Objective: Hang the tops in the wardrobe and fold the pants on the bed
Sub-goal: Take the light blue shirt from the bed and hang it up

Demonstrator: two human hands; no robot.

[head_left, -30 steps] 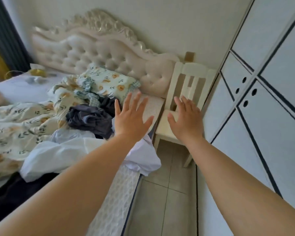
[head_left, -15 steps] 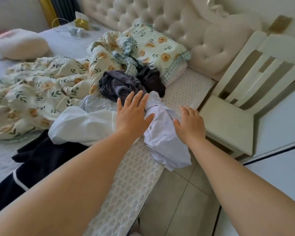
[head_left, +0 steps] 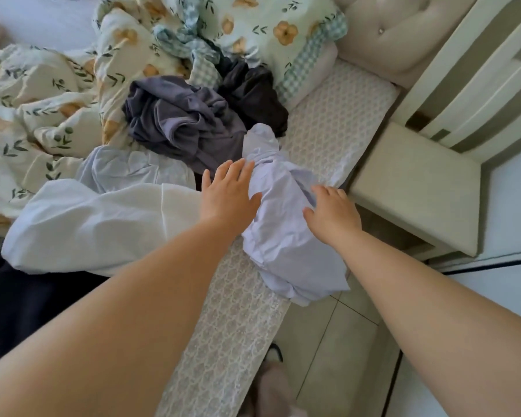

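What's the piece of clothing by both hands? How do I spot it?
Start at the bed's patterned edge beside the cream chair. A crumpled pale lilac garment lies there. Unlike its neighbours, only it droops off the edge toward the floor.

Soft, even daylight; slight blur, wide-angle bending at edges.

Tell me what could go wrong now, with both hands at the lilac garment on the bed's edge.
1. The lilac garment hangs over the edge of the bed, above the floor. The left hand and right hand lie flat on it without gripping, so a push may slide it off.
2. The white garment lies close beside it; lifting may drag that along.
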